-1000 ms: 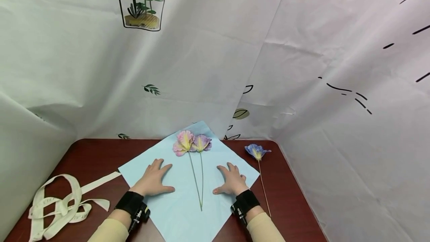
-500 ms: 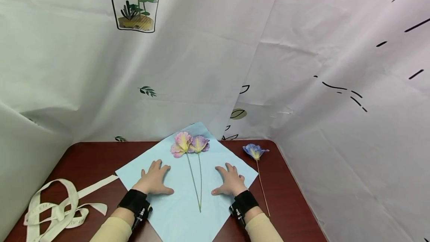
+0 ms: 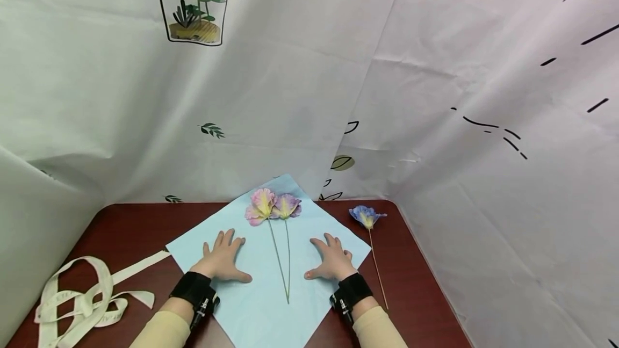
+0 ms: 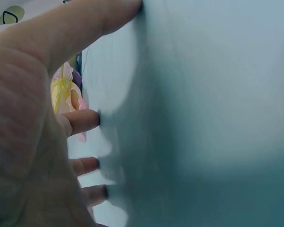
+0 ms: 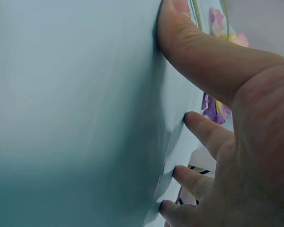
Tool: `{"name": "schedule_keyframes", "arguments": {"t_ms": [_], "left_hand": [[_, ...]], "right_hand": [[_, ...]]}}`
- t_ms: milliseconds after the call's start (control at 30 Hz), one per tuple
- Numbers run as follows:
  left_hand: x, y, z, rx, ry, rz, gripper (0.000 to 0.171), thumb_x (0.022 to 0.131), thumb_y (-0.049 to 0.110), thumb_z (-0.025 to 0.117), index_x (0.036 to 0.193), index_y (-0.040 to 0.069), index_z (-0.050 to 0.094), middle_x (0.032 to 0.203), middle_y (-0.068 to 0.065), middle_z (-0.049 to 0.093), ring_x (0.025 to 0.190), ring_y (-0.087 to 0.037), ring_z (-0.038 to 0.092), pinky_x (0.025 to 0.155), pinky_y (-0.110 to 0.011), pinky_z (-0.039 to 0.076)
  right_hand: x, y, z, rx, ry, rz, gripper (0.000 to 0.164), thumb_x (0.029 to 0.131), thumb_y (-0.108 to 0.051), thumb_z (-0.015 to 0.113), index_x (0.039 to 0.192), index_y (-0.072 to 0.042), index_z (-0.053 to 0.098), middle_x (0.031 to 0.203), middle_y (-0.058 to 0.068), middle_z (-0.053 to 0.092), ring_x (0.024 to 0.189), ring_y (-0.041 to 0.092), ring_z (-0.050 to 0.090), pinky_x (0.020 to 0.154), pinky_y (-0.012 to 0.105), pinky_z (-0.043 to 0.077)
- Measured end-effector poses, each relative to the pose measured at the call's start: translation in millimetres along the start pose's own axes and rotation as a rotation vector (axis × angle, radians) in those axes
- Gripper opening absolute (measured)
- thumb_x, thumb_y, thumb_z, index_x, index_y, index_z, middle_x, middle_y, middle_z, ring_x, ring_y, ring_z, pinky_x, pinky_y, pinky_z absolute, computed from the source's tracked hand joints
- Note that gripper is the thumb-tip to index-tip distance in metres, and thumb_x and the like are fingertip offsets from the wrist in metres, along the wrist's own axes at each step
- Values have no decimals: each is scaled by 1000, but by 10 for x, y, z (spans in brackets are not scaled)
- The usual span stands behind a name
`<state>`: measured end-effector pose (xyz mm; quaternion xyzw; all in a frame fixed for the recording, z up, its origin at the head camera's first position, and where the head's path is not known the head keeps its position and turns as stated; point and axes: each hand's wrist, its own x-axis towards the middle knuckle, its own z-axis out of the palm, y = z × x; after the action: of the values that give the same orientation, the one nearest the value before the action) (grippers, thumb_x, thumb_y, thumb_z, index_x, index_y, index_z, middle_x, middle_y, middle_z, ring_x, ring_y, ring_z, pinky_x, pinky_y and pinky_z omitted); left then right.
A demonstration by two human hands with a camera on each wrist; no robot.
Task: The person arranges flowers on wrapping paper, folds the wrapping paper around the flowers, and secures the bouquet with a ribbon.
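A light blue sheet of wrapping paper [image 3: 261, 313] lies cornerwise on the table. On it rest a pink-and-yellow flower [image 3: 261, 205] and a purple flower [image 3: 287, 206], side by side, their thin stems crossing near the lower ends. To the left of the stems, my left hand [image 3: 222, 258] rests on the paper with fingers spread. My right hand [image 3: 333, 260] does the same on the other side, fingers spread apart. Both wrist views show fingertips touching the paper, with palms raised off it and nothing held. Part of the purple flower [image 5: 215, 109] shows behind the right hand.
A blue flower [image 3: 368, 217] on a brown stem lies on the dark red table [image 3: 416, 283], right of the paper. A loosely looped cream ribbon [image 3: 84, 305] lies at the left, one end close to the paper's left corner. White printed cloth [image 3: 280, 95] hangs behind.
The whole view has shifted slightly. My left hand's fingers have spread a little, its little finger now showing. My right hand, the flowers and the paper have stayed in place.
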<state>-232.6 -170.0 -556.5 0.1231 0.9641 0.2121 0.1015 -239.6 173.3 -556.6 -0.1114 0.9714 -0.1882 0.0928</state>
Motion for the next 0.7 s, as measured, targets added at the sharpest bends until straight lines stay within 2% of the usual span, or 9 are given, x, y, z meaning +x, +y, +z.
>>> {"name": "schedule_keyframes", "arguments": {"t_ms": [133, 267, 400, 567, 700], "left_hand": [[-9, -4, 18, -6, -16, 10, 112, 63, 64, 87, 149, 6, 46, 161, -30, 20, 147, -58, 11, 101, -86, 9], [5, -7, 13, 4, -10, 21, 112, 62, 65, 87, 148, 5, 47, 160, -31, 21, 146, -59, 12, 98, -87, 10], [5, -35, 0, 20, -12, 7, 113, 61, 67, 87, 147, 4, 47, 159, -32, 22, 145, -60, 13, 96, -89, 11], [-25, -29, -16, 13, -7, 11, 112, 61, 65, 88, 146, 4, 48, 158, -33, 23, 144, -61, 14, 95, -89, 12], [-19, 12, -17, 20, -8, 23, 111, 62, 65, 88, 146, 4, 49, 158, -33, 24, 144, -62, 15, 95, -89, 13]], "right_hand": [[-30, 15, -7, -1, 8, 7, 99, 67, -59, 90, 150, -25, 49, 160, 20, 31, 145, 50, 26, 96, 75, 32], [-49, 42, -14, -9, 15, -13, 98, 69, -61, 87, 151, -23, 48, 161, 20, 30, 146, 51, 25, 97, 74, 31], [-51, 85, -23, -4, -12, -63, 94, 76, -65, 79, 154, -24, 45, 163, 18, 28, 148, 49, 22, 100, 71, 30], [-101, 219, -93, 97, -32, -118, 81, 88, -61, 70, 153, -19, 46, 160, 22, 31, 148, 51, 22, 104, 73, 28], [-239, 441, -208, 188, 62, -90, 69, 93, -52, 69, 150, -16, 51, 155, 20, 42, 145, 45, 33, 108, 66, 33]]}}
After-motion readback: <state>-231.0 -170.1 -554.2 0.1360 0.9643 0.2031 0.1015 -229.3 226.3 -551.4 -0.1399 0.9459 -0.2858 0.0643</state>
